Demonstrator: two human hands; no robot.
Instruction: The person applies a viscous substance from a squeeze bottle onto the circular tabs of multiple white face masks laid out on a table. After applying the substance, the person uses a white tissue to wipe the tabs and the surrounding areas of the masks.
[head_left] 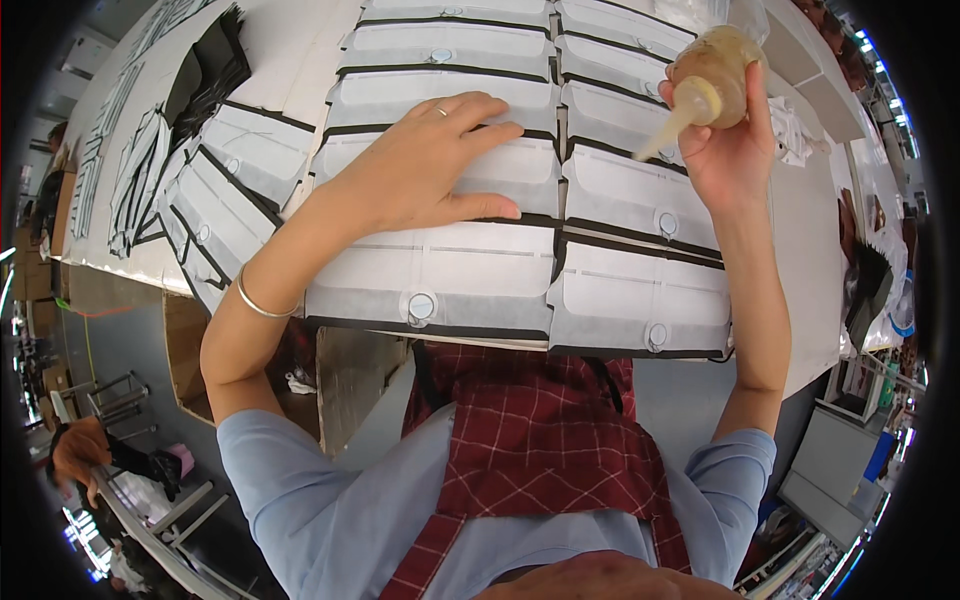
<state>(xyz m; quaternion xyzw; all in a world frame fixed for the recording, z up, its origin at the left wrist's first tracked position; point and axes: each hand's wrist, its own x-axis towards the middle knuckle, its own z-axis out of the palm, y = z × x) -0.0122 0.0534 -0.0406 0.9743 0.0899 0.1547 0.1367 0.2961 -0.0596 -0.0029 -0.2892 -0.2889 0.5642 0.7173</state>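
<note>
My right hand (735, 150) is wrapped round a squeeze bottle (722, 68) of cloudy yellowish liquid, held tilted with its pale cone nozzle pointing down and left over the right column of panels. White panels (440, 262) with black edges lie overlapping in two columns on the table, each visible one bearing a small round disc (421, 306) near its lower edge. My left hand (435, 160) lies over the left column, its fingers stretched out and apart, with nothing in it. It covers part of the panels there.
More white and black panels (255, 150) lie fanned at the left, beside a stack of black sheets (210, 75). Clear plastic wrapping (745, 15) sits at the back right. The table's (800, 300) front edge runs before my apron. Another person (85, 450) is far off at the lower left.
</note>
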